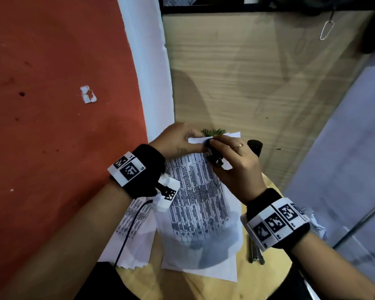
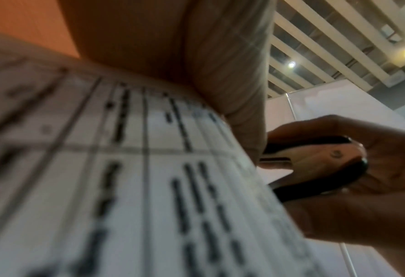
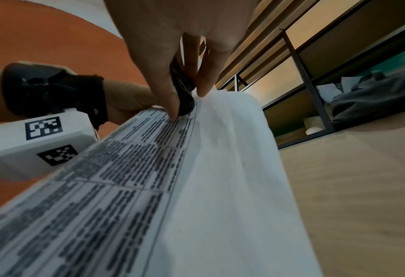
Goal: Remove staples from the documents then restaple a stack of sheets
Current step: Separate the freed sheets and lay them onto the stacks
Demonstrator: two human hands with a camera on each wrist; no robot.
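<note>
A stapled document [image 1: 199,191] printed with tables is lifted off the round wooden table [image 1: 268,276], its far end raised. My left hand [image 1: 178,137] pinches the folded-back top edge of the document [image 2: 125,168]. My right hand [image 1: 232,156] grips a black and metal staple remover [image 1: 214,155] at that same top edge. The staple remover [image 2: 315,165] shows its two arms squeezed in my fingers, and its black body [image 3: 182,90] meets the document [image 3: 149,178] at the corner. The staple itself is hidden.
A second pile of printed sheets [image 1: 130,239] lies under my left wrist. A plain sheet [image 1: 204,267] lies beneath the lifted document. A grey metal tool [image 1: 256,252] lies at the table's right. A black cylinder [image 1: 255,146] stands behind my right hand. A red wall [image 1: 52,105] is left.
</note>
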